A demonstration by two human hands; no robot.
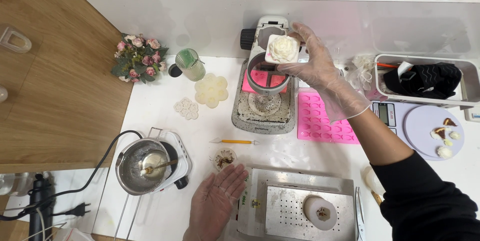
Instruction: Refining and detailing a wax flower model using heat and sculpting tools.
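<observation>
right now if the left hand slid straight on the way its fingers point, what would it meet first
The left hand lies palm up, fingers aimed up and slightly right. First in that line looks to be the small round dish just past its fingertips, then the orange-handled tool. Depth is unclear.

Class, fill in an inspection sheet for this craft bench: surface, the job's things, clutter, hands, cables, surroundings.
Surface: white table, lightly smudged.
Job's things: white flower-shaped piece on a small square holder, held above the grey press machine.
Clutter: pink fish mould, flower-shaped silicone moulds, metal pot on a hotplate, orange-handled tool, perforated metal tray, scale.
Hands: right hand, gloved, grips the flower piece; left hand, gloved, open, palm up.
Cables: black cord from the hotplate.
Surroundings: wooden floor, artificial roses.
</observation>
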